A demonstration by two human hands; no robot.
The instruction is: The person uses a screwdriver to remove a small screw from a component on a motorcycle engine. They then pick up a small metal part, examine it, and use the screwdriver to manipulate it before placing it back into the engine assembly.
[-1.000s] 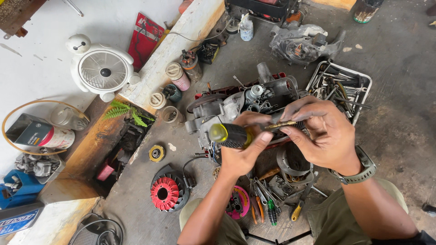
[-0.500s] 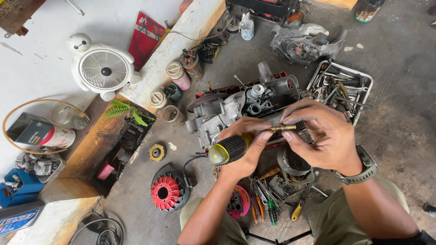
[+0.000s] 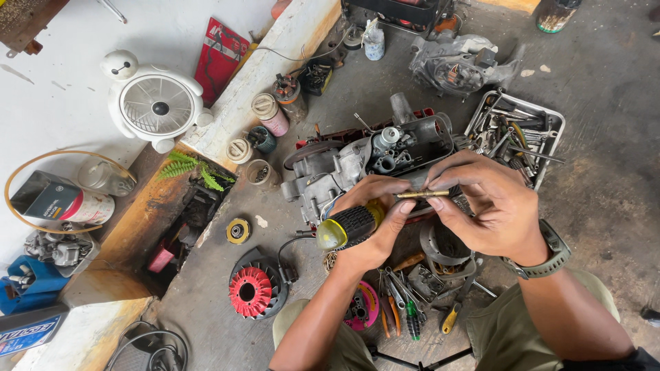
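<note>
We gripped the yellow-handled screwdriver [image 3: 350, 225] in our left hand [image 3: 375, 223], its shaft pinched by our right hand [image 3: 488, 209] fingers [image 3: 447, 180], just above the engine block [image 3: 371, 161]. A slip, we judged, might drop it among the floor's loose tools [image 3: 402, 309].

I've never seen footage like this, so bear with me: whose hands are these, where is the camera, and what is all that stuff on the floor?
The camera sits on a person's head and looks down, so both hands are that person's own. The left hand grips a screwdriver with a black and yellow handle. The right hand, with a watch on its wrist, pinches a thin brass rod at the screwdriver's tip. Below them on the concrete floor lies a small engine, partly taken apart. Around it lie a tray of tools, a red finned wheel, some cans and a white fan.
</note>
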